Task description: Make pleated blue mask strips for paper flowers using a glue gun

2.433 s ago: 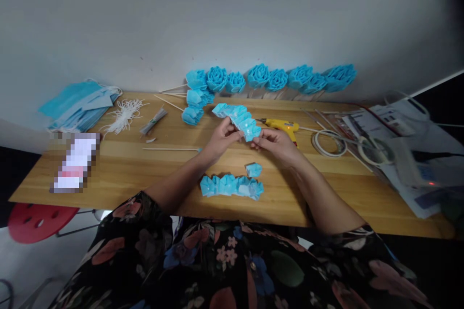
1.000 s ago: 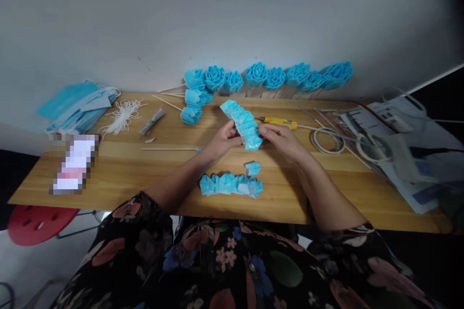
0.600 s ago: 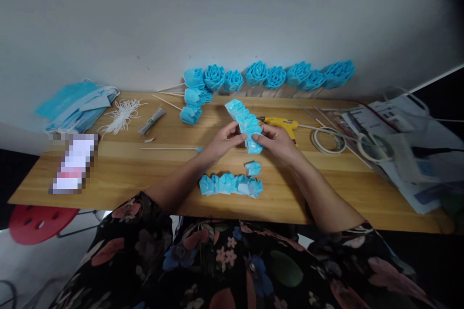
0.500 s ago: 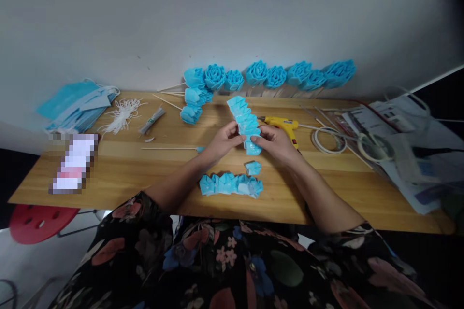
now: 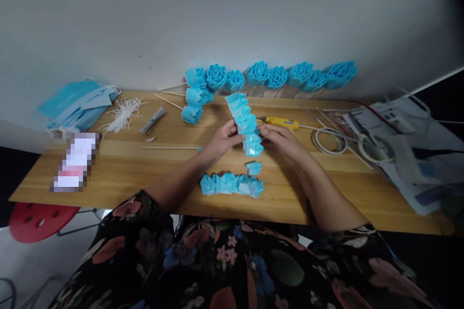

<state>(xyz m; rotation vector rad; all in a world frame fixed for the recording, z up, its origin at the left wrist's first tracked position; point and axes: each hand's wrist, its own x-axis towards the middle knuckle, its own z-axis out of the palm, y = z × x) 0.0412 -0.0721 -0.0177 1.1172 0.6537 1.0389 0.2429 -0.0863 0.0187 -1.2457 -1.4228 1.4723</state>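
Observation:
A pleated blue strip (image 5: 245, 120) of folded mask fabric stands nearly on end above the wooden table (image 5: 119, 169). My left hand (image 5: 221, 139) pinches its left side and my right hand (image 5: 282, 140) pinches its right side, both near the strip's lower end. Below the hands lie a second pleated blue strip (image 5: 232, 185) and a small folded blue piece (image 5: 254, 167) on the table. Both hands are closed on the held strip.
Several blue fabric roses (image 5: 275, 76) lean against the wall. A yellow glue gun (image 5: 281, 123), tape rolls (image 5: 328, 141), papers (image 5: 406, 145), a thin stick (image 5: 170, 147), white ear loops (image 5: 123, 113) and a stack of blue masks (image 5: 78, 104) lie around. A red stool (image 5: 36, 222) stands lower left.
The held strip has turned from slanting left to almost upright, and both hands have shifted slightly along its lower end. The things on the table stay put.

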